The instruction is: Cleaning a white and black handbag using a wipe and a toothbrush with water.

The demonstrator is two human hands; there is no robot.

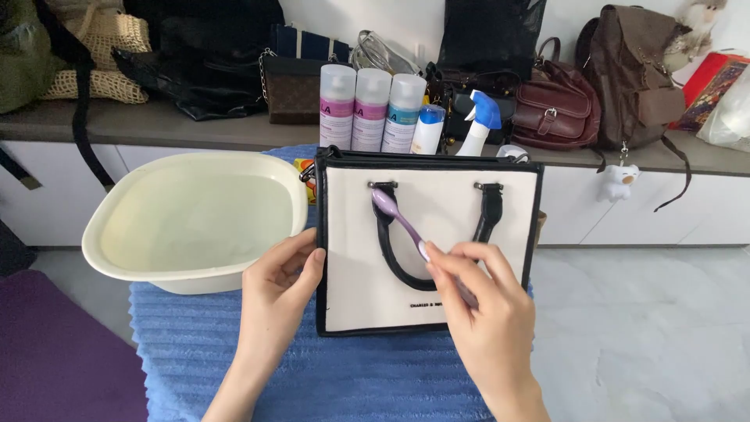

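The white tote bag (437, 242) with black trim lies flat on a blue ribbed towel (234, 352) that covers the tabletop, near its far edge, its black handles (391, 250) folded down on the face. Starting at the left, we see a cream plastic basin (195, 219) of water at the towel's far left corner, just beside the bag. Next, our left hand (277, 285) rests with fingers loosely together, thumb and fingertips pressed against the bag's left edge to steady it. On the bag's face, our right hand (484, 305) pinches a purple toothbrush (398, 223) by its handle, the head reaching up to the left handle mount. We judge the bag light, its panels fairly stiff but likely to slide on the towel, so it is best held at its trimmed edges or handles; the slim brush may be slippery when wet. Beyond, a shelf (195, 129) carries cleaning bottles (375, 109), a spray bottle (480, 121) and brown bags (594, 86).
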